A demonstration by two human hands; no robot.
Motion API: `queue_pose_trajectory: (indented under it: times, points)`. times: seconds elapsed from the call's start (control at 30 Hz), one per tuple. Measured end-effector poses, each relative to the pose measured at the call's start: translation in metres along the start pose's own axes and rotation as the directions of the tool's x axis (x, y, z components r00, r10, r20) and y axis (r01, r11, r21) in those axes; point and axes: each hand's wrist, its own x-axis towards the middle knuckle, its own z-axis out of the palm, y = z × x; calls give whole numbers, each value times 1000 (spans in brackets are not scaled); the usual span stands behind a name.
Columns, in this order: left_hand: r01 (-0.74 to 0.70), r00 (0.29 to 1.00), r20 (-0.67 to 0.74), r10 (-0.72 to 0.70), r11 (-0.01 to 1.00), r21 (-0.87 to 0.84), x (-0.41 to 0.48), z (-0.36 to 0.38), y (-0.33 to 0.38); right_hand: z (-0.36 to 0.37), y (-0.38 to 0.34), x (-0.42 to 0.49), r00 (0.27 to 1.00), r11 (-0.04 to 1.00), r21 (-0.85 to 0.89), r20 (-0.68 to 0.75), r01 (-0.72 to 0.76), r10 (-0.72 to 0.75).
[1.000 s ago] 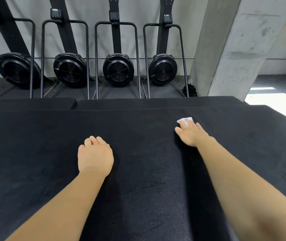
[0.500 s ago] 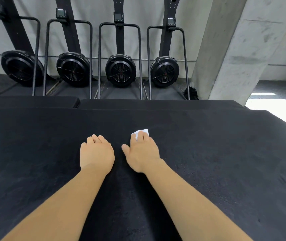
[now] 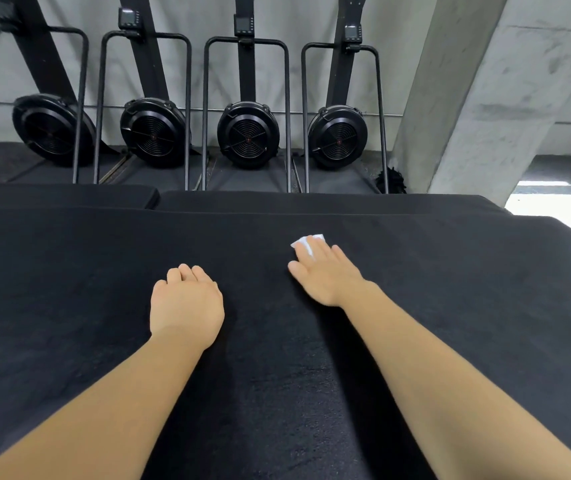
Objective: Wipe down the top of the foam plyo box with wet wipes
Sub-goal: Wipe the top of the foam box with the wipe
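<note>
The black foam plyo box (image 3: 69, 306) fills the lower part of the head view, its top broad and flat. My right hand (image 3: 325, 275) lies flat on it right of centre, straight fingers pressing a white wet wipe (image 3: 306, 243) onto the surface; only the wipe's far edge shows past my fingertips. My left hand (image 3: 187, 303) rests on the box top left of centre with its fingers curled under, holding nothing.
Two more black foam boxes (image 3: 312, 202) butt against the far edge. Behind them several black rowing machines (image 3: 247, 133) stand upright along a pale wall. A concrete pillar (image 3: 485, 98) rises at the right, with bright floor (image 3: 561, 209) beyond it.
My right hand slid the wipe left toward my left hand, then back to the right and a little farther away. My left hand stayed in place.
</note>
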Motion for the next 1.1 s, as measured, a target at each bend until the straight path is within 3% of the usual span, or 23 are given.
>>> queue_pose_trajectory:
  times: [0.2, 0.3, 0.47, 0.63, 0.83, 0.93, 1.0, 1.1]
  points:
    - [-4, 1000, 18, 3, 1000, 4, 1, 1, 1, -24, 67, 3, 965, 964, 32, 0, -263, 263]
    - [-2, 1000, 14, 2, 1000, 15, 1, -1, 1, -25, 70, 5, 956, 955, 27, -2, -294, 294]
    - [0, 999, 32, -1, 1000, 22, 0, -6, 1, -6, 26, -15, 970, 971, 31, -53, -235, 237]
    - [2, 997, 73, -3, 1000, 13, -1, -11, 2, 14, -38, -55, 994, 997, 31, -80, -66, 69]
    - [9, 998, 68, -6, 999, -45, -2, -13, 1, 27, -85, -70, 990, 987, -86, 57, 133, -128]
    - [10, 997, 79, -7, 999, -37, -2, -12, 1, 19, -68, -68, 979, 979, -20, 30, 201, -200]
    - [5, 997, 78, -3, 1000, -19, -2, -11, 1, 11, -44, -64, 986, 986, 22, -26, 164, -164]
    - [-4, 998, 62, 3, 1000, 11, -1, -8, 0, -3, 5, -55, 999, 1000, 24, -45, -3, 4]
